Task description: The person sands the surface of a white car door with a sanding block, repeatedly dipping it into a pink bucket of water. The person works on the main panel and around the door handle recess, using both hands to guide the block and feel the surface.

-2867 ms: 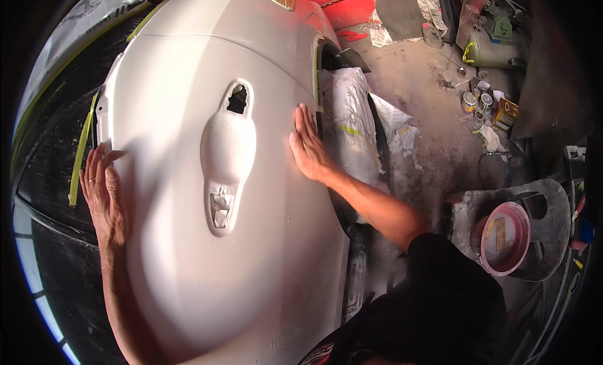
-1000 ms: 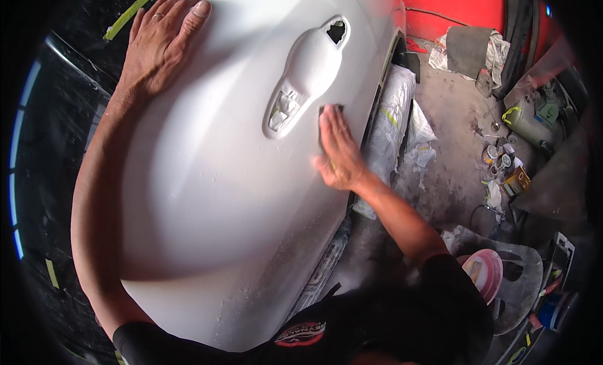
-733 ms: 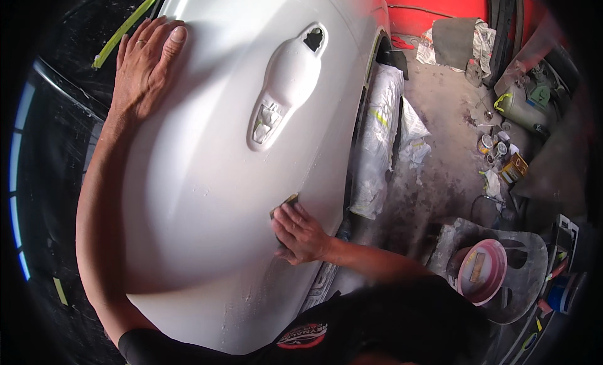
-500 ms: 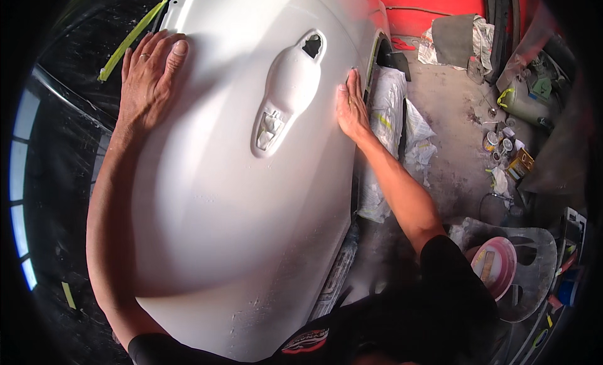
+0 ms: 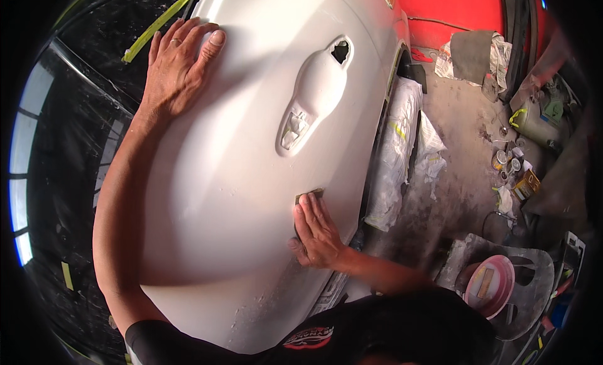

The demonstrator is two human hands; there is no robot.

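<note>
- Bkgd: cluttered workshop, stained concrete floor [image 5: 465, 120], red panel [image 5: 449, 7] far ahead of the R hand; long white car panel [image 5: 232, 151] fills the space under & between both hands.
- R hand [image 5: 317, 233]: fingers together & laid flat along a thin dark pad [image 5: 300, 198], thumb down its L side; holding it against the white panel. Flat fingers prob. spread the pressure evenly.
- Pad: mostly hidden under R fingers, its far edge peeking out past the tips; well apart from L hand, nearer the wearer & to its R.
- L hand [image 5: 179, 70]: open, palm down, nothing in it; rests on the white panel's L edge, likely as a brace for a leaning body.
- Handle recess [image 5: 323, 82]: ahead of R hand, to the R of L hand; bare, handle not fitted.
- Yellow-green tape strip [image 5: 160, 26]: just beyond L fingertips, on the dark glossy surface; prob. masking.
- Plastic-wrapped wheel [image 5: 396, 151]: R of & ahead of R hand, wrap presumably there to keep it clean.
- Pink tub [image 5: 506, 280]: R of R hand, on a grey seat [image 5: 540, 283], seemingly put there for easy reach; small block [image 5: 485, 283] inside, pale liquid look, can't confirm.
- Cans [image 5: 502, 158] etc.: farther off, ahead-R of R hand, on the floor.
</note>
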